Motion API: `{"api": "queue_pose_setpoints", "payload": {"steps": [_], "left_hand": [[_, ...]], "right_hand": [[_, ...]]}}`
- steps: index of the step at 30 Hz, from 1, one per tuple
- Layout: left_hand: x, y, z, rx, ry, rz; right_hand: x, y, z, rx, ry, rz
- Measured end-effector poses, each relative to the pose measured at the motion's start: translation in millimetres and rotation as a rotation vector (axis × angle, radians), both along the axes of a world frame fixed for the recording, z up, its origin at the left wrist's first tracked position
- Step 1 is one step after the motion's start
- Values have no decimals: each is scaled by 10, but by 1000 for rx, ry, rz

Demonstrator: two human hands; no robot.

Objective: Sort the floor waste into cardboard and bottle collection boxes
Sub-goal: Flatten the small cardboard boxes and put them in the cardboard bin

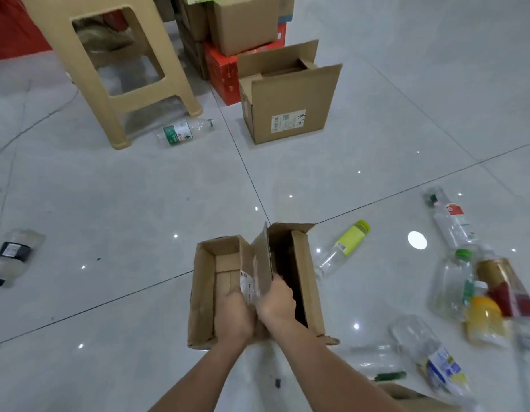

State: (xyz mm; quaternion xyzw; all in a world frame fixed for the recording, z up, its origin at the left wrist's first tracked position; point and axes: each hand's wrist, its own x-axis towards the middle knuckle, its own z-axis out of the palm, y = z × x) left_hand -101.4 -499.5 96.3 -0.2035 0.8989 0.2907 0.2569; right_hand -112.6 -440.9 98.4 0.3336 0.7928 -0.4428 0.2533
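Bare floor [168, 203] lies open ahead toward the open box [287, 114]; bottles [454, 292] crowd the right, a stool [115, 69] stands far left.

Stool [104, 120]: top cut off by upper edge. Box stack [242, 22]: likewise cut off. Label [288, 120]: print too small to read. Fingertips of left hand [237, 313] and right hand [277, 301] hidden behind flap [259, 263]. Near bottle [436, 361]: motion-blurred, wrapper unreadable. Carton [412, 396]: cut by bottom edge.

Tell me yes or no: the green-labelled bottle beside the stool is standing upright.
No, the green-labelled bottle lies on its side, right next to a leg of the stool.
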Motion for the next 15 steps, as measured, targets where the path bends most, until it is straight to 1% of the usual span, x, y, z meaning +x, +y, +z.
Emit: {"api": "queue_pose_setpoints", "payload": {"steps": [1,2,5,6,9,12,15], "left_hand": [[6,61,92,-29,39,-31],[7,156,315,-79,67,-117],[53,568,1328,-211,96,-482],[73,729,1718,-221,100,-566],[310,1154,2714,-193,75,-791],[604,1491,3548,-151,67,-1012],[1014,1749,4441,-140,84,-1300]], "right_hand": [[84,103,143,-28,-12,-80],[152,205,398,-57,-27,-170],[324,585,1194,-138,-15,-394],[379,713,1505,-149,-4,-463],[639,1088,2465,-153,58,-666],[1040,1395,3538,-134,110,-854],[1588,1589,4421,-117,156,-1038]]}}
